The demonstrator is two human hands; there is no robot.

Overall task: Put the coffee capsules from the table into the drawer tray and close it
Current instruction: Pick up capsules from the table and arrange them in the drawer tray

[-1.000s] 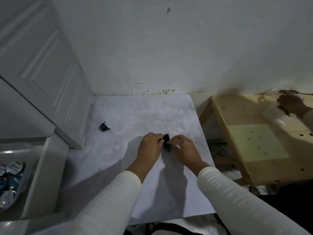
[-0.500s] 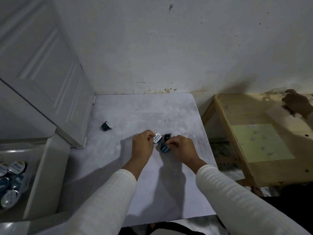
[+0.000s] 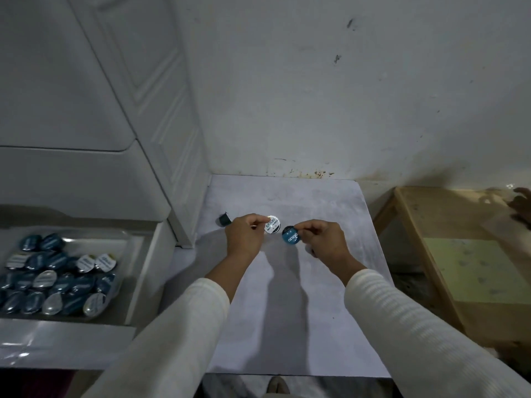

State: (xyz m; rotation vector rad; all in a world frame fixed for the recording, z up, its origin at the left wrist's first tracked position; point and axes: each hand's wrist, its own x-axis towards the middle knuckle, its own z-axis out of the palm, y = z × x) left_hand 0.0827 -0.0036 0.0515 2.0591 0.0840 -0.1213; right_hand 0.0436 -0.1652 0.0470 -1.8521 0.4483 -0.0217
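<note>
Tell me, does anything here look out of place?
Yes: one dark capsule lies on its side, alone on the table near the cabinet, beyond the left hand. The wall is stained just above the table.

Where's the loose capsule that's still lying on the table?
In the head view, the small dark coffee capsule lies on the grey table near its far left edge, just left of the left hand, beside the white cabinet.

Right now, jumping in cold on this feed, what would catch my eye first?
Mid-table, the left hand pinches a white-lidded capsule and the right hand a blue-lidded capsule, lids facing the camera. At far left, the open drawer tray is crowded with capsules. One dark capsule lies on its side on the table, just beyond the left hand.
</note>
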